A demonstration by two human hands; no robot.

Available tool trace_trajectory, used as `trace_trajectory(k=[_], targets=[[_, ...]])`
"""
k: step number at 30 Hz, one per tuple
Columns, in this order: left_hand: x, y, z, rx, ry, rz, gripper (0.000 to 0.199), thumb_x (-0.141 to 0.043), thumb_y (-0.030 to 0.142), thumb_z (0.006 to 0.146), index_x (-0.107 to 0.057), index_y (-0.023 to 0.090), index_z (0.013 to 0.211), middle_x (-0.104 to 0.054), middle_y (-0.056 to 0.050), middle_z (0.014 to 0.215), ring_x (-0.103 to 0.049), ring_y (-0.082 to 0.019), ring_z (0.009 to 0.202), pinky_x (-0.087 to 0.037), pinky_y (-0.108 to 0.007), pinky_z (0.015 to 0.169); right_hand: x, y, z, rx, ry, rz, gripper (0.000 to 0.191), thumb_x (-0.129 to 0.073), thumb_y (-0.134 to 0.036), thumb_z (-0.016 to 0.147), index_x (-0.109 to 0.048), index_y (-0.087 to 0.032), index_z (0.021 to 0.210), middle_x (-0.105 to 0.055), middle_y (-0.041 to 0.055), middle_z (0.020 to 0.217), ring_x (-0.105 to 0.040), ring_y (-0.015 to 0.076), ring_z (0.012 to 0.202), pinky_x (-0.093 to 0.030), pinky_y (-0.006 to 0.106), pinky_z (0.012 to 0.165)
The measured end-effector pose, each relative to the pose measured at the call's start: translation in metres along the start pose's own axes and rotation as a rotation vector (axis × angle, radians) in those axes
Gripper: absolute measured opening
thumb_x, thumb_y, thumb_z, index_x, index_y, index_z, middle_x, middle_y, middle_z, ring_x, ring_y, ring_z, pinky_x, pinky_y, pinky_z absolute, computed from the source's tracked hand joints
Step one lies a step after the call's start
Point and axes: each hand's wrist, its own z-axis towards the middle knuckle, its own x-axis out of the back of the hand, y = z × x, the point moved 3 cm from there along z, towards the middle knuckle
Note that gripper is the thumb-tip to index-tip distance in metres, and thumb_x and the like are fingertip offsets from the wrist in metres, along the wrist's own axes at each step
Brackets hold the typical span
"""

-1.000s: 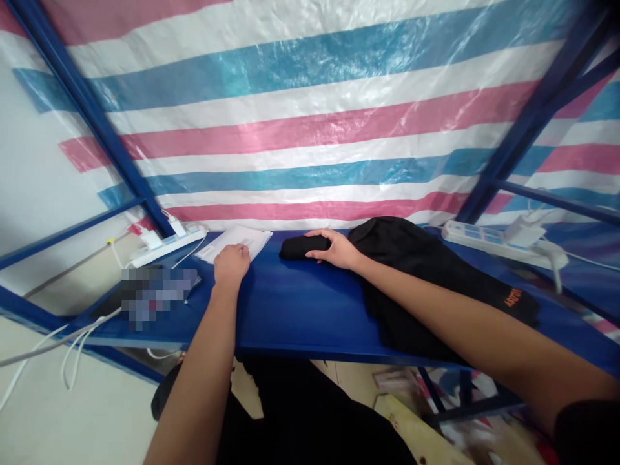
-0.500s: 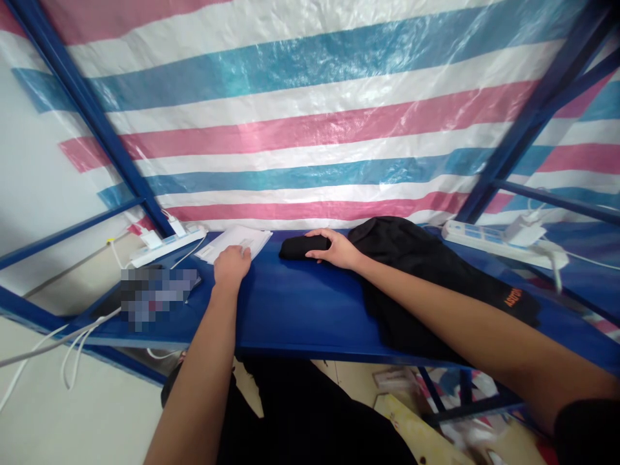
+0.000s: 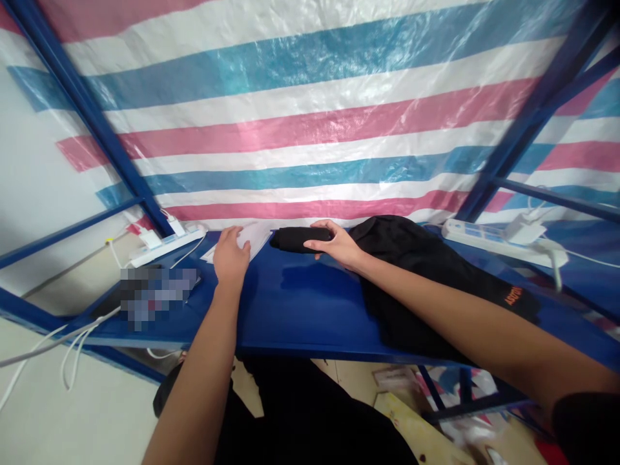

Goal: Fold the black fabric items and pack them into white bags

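Note:
My right hand point(image 3: 336, 244) is closed around the right end of what looks like a black folded umbrella point(image 3: 303, 239). The umbrella lies level, its narrower tip to the left; it seems lifted slightly off the blue table point(image 3: 300, 310), with a dark reflection below. Over a small pile of white papers point(image 3: 254, 239) is my left hand point(image 3: 231, 253), its fingers apart and curved, holding nothing. Whether its fingertips touch the papers I cannot tell. Right of my right hand, a black garment point(image 3: 402, 258) with orange lettering is spread over the table, partly covered by my forearm.
White power strips with plugs stand at the back left point(image 3: 167, 247) and back right point(image 3: 504, 245). A blurred-out item point(image 3: 159, 297) lies at the left. White cables point(image 3: 80, 342) hang over the left edge. Blue metal posts and a striped plastic sheet point(image 3: 310, 135) close off the back.
My right hand has raised the umbrella slightly and turned it level, showing its left tip. My left hand has shifted forward over the papers, its fingers opening.

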Motion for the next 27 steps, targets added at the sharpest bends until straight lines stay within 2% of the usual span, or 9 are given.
trace_trajectory(k=[4,5,7,9,11,16,19,24,27], targets=[[-0.011,0.023,-0.009,-0.147,-0.062,-0.031,0.062,-0.074,0.019,0.087,-0.063,0.024,0.148,-0.062,-0.011,0.156,-0.061,-0.035,0.141,-0.050,-0.047,0.121,-0.011,-0.017,-0.011,0.205,-0.019,-0.119,0.062,-0.097,-0.049,0.077,-0.064,-0.026,0.125,-0.075,0.0038,0.109,-0.072,0.0178,0.062,-0.068,0.039,0.065],[-0.014,0.029,-0.012,-0.194,-0.081,-0.033,0.064,-0.074,0.018,0.086,-0.062,0.025,0.149,-0.062,-0.010,0.156,-0.060,-0.035,0.142,-0.051,-0.047,0.120,-0.012,-0.021,-0.013,0.287,-0.013,-0.171,0.061,-0.097,-0.048,0.078,-0.065,-0.026,0.125,-0.076,0.0055,0.113,-0.075,0.0209,0.069,-0.069,0.042,0.070],[-0.019,0.041,-0.016,-0.259,-0.110,-0.038,0.064,-0.073,0.017,0.086,-0.063,0.026,0.149,-0.063,-0.009,0.156,-0.061,-0.035,0.141,-0.053,-0.047,0.118,-0.015,-0.028,-0.018,0.489,0.004,-0.311,0.055,-0.095,-0.045,0.082,-0.066,-0.027,0.125,-0.075,0.0089,0.125,-0.079,0.0291,0.096,-0.068,0.049,0.090],[-0.022,0.048,-0.019,-0.285,-0.124,-0.048,0.062,-0.074,0.021,0.088,-0.064,0.025,0.148,-0.065,-0.010,0.153,-0.063,-0.036,0.139,-0.055,-0.047,0.115,-0.016,-0.033,-0.021,0.671,0.011,-0.459,0.048,-0.092,-0.041,0.087,-0.068,-0.027,0.126,-0.073,0.0110,0.133,-0.073,0.0343,0.121,-0.060,0.055,0.108],[-0.022,0.052,-0.020,-0.294,-0.123,-0.058,0.059,-0.075,0.024,0.089,-0.065,0.024,0.147,-0.067,-0.011,0.150,-0.063,-0.037,0.137,-0.056,-0.047,0.113,-0.014,-0.035,-0.021,0.759,0.027,-0.543,0.043,-0.087,-0.038,0.091,-0.067,-0.028,0.128,-0.073,0.0118,0.133,-0.069,0.0350,0.128,-0.056,0.057,0.113],[-0.017,0.050,-0.017,-0.238,-0.061,-0.106,0.034,-0.053,0.025,0.105,-0.075,0.021,0.130,-0.075,-0.011,0.136,-0.068,-0.034,0.128,-0.056,-0.047,0.111,-0.004,-0.031,-0.015,0.719,0.189,-0.563,0.045,-0.088,-0.041,0.091,-0.066,-0.027,0.128,-0.073,0.0112,0.127,-0.071,0.0342,0.121,-0.058,0.055,0.108],[-0.017,0.042,-0.014,-0.190,-0.046,-0.130,0.037,-0.043,0.025,0.110,-0.078,0.020,0.120,-0.078,-0.011,0.127,-0.070,-0.032,0.121,-0.056,-0.048,0.110,0.001,-0.026,-0.011,0.639,0.270,-0.545,0.048,-0.090,-0.044,0.087,-0.067,-0.026,0.125,-0.075,0.0102,0.125,-0.072,0.0349,0.119,-0.058,0.056,0.108],[-0.021,0.030,-0.010,-0.144,-0.015,-0.144,0.025,-0.057,0.023,0.102,-0.077,0.020,0.117,-0.078,-0.012,0.126,-0.070,-0.034,0.122,-0.055,-0.051,0.112,0.002,-0.025,-0.010,0.581,0.332,-0.452,0.052,-0.093,-0.046,0.083,-0.067,-0.026,0.124,-0.076,0.0093,0.126,-0.073,0.0342,0.120,-0.057,0.056,0.110],[-0.025,0.031,-0.012,-0.151,-0.013,-0.169,0.039,-0.065,0.016,0.092,-0.071,0.020,0.131,-0.073,-0.012,0.136,-0.070,-0.032,0.122,-0.055,-0.049,0.114,-0.002,-0.026,-0.013,0.590,0.283,-0.399,0.054,-0.095,-0.045,0.081,-0.068,-0.027,0.124,-0.076,0.0085,0.126,-0.072,0.0337,0.122,-0.057,0.054,0.111]])
